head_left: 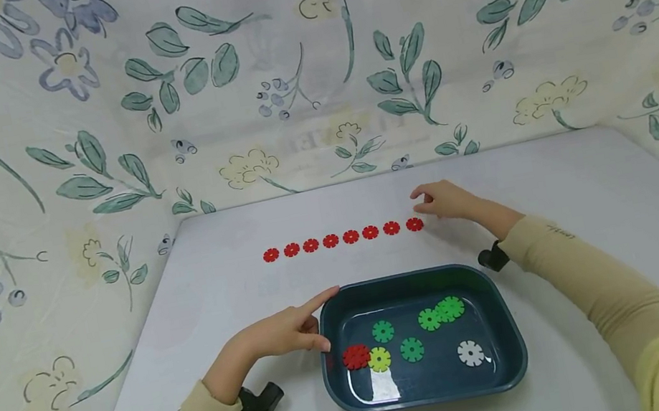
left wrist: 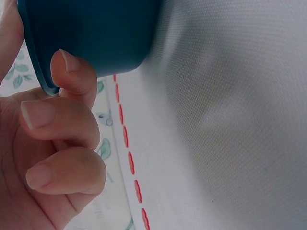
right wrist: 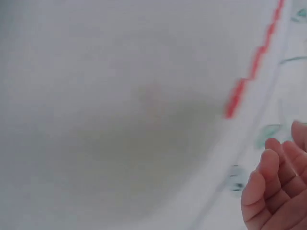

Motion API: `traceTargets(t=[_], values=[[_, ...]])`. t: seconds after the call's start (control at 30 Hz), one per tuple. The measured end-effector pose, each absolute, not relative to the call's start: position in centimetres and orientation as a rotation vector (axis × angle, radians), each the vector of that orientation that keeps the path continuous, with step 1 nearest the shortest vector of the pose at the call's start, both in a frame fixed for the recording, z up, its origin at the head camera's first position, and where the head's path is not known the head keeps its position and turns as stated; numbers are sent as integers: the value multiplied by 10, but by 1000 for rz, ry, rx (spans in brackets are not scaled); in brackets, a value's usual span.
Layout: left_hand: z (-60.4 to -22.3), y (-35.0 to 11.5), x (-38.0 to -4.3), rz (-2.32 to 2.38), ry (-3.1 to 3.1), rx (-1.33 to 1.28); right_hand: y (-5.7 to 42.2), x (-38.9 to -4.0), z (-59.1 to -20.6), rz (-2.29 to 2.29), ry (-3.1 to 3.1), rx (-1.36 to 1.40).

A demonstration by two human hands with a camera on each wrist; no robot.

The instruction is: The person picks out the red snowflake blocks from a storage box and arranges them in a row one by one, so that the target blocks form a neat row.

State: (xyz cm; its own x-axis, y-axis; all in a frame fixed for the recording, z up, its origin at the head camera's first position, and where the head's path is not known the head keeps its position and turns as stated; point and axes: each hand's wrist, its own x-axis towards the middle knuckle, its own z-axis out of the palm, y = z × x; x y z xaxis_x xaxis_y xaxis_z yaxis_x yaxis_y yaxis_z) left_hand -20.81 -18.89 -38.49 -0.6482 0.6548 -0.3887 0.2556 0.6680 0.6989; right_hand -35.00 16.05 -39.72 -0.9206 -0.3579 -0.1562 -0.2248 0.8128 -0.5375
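Observation:
A row of several red notched plastic discs [head_left: 331, 241] lies across the white table. My right hand [head_left: 448, 200] hovers by the rightmost red disc [head_left: 414, 224], fingers loosely bent and nothing between them. In the right wrist view that hand [right wrist: 276, 187] is beyond the near end of the row. A dark blue tray [head_left: 514, 320] sits nearer to me, and my left hand [head_left: 275, 332] grips its left rim, index finger stretched along the far left corner, thumb over the side. The left wrist view shows curled fingers [left wrist: 67, 170] below the tray's outer wall [left wrist: 100, 38].
Inside the tray lie a small red pile [head_left: 356, 356], a yellow-green disc [head_left: 379, 359], several green discs [head_left: 412, 349] and a white disc [head_left: 471, 353]. Floral cloth [head_left: 302, 123] hangs behind the table's [head_left: 218, 282] far edge and along its sides.

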Motion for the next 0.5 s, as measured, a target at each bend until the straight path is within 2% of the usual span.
traceTargets(t=[0.23,0.5], values=[[-386,-189,-208,807,2242,704,151,-327,-352,-876,2790,-646],[-388,-190,-210,807,2244,703,124,-269,-316,-924,2679,-939]])
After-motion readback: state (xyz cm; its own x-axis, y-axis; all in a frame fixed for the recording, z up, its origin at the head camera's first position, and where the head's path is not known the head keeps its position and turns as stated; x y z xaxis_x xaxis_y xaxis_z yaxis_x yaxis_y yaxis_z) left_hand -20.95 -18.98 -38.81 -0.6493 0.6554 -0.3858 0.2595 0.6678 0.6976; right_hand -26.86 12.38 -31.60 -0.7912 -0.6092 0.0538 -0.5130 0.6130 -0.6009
